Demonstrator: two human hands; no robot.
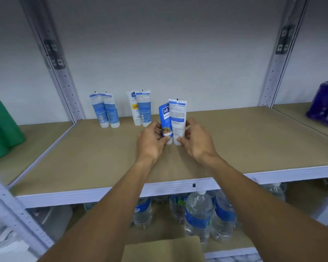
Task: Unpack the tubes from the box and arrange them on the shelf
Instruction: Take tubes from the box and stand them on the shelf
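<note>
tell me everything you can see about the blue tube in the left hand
The blue tube is glossy, soft-looking plastic with white "Safi" lettering and a picture lower down, crimped flat on top, with a white cap at the bottom. It stands cap-down, top leaning slightly left, over the shelf, its cap at or just above the board. The left hand grips its lower part; its right edge lies against the white tube that the right hand holds.

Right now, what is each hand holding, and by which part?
The left hand grips the blue tube at its lower end, near the cap. The right hand grips the white tube, also low near its cap.
</note>
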